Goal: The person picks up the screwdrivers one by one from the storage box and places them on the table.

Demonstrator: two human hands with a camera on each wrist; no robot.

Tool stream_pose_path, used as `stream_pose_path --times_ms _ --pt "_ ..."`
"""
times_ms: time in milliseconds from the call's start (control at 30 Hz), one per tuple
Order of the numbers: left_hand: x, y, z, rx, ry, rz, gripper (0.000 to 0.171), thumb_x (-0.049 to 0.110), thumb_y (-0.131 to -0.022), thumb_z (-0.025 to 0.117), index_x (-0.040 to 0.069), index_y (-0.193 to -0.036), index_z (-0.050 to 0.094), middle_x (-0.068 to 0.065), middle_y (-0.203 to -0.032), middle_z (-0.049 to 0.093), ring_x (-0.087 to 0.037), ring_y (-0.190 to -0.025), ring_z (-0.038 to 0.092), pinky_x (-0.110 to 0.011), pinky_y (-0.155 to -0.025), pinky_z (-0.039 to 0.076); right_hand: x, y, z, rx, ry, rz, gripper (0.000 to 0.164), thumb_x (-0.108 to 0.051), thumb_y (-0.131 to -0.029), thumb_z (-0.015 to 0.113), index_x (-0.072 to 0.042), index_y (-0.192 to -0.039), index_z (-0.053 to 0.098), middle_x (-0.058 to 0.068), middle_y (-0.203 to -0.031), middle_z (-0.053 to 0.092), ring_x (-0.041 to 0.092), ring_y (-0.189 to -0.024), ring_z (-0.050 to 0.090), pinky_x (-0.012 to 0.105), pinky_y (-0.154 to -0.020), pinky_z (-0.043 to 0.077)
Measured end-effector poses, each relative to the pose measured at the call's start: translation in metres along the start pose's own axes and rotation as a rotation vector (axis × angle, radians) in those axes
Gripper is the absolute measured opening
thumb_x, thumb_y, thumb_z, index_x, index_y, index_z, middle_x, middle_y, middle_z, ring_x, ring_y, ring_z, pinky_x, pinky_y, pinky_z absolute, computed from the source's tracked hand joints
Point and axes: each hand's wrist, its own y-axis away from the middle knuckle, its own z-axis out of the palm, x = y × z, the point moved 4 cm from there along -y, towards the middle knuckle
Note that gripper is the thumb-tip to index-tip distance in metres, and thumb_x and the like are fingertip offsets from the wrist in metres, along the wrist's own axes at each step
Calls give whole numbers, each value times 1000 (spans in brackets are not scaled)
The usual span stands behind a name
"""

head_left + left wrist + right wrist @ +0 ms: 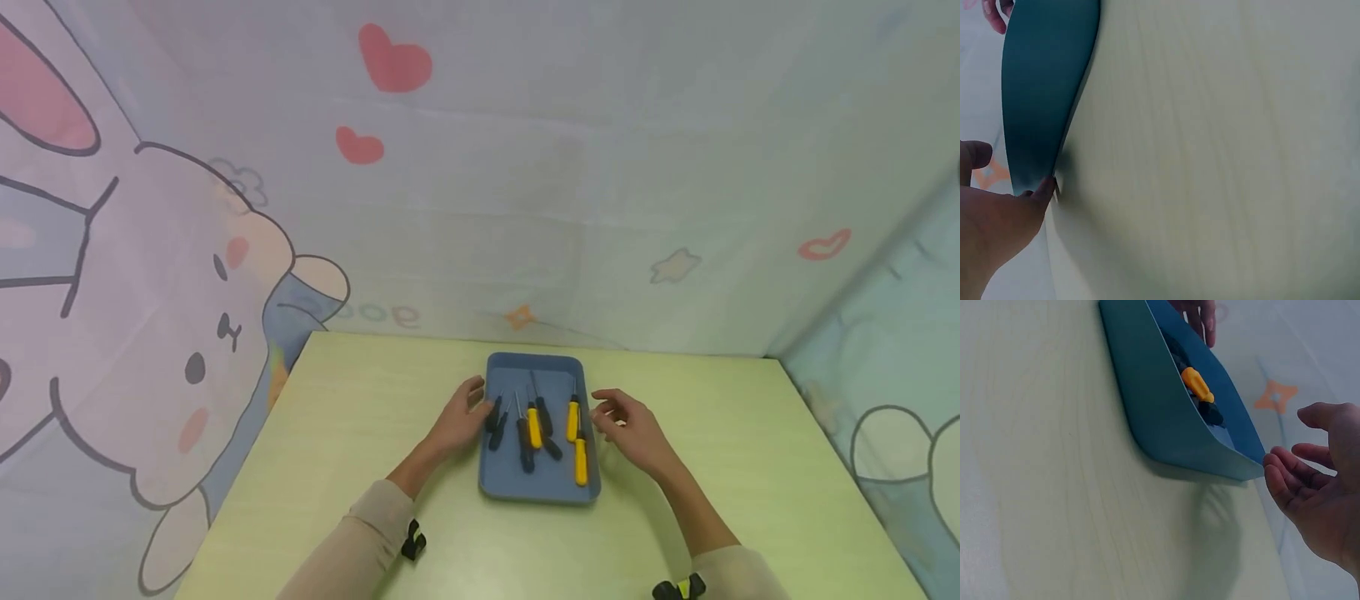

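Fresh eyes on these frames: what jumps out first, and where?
Probably the yellow screwdriver handles, bright among dark handles in the blue tray on the pale table. Close behind: the left hand at the tray's left side, the right hand at its right. A huge cartoon animal fills the head view's left.

My table's a pale yellow-green one with faint wood grain [765,450], and past its far edge I've got a whitish-grey printed backdrop with soft creases [555,192]. Two solid pinkish-red hearts [395,67] up top, an orange four-pointed star [521,317] down low. To my left there's a huge pale cartoon bunny with pink cheeks [157,333], lying sideways lol. Pale bluish printed wall [862,350] on my right. Lighting's pretty soft.
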Motion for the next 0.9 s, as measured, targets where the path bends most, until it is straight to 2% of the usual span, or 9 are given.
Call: stream_pose_path --times_ms 167,333,567,900 --pt "-5 0 1 -52 45 19 61 7 -109 49 -7 -163 26 -29 -167 31 -44 -154 34 -55 -128 27 -7 -3 5 -13 61 -10 43 -19 -104 69 3 -140 61 11 -114 72 25 -103 70 33 -90 61" --pt "-6 4 3 -82 78 90 61 -4 -105 45 -13 -161 23 -33 -168 27 -47 -155 29 -57 -128 24 -9 -2 12 -33 28 -14 43 -20 -105 68 4 -141 60 19 -128 69 30 -115 68 44 -100 59" --pt "-20 3 3 -108 90 114 59 1 -109 46 -10 -162 24 -30 -168 28 -42 -156 30 -49 -129 26 -12 -3 19 -61 -20 -15 49 -25 -105 70 4 -143 58 23 -137 64 33 -121 65 48 -104 58" --pt "-24 3 1 -118 118 113 59 2 -110 46 -8 -163 25 -27 -169 28 -40 -157 29 -48 -129 25 -18 -6 30 -68 -68 -16 55 -23 -101 74 4 -146 56 27 -142 61 40 -127 62 45 -105 57"
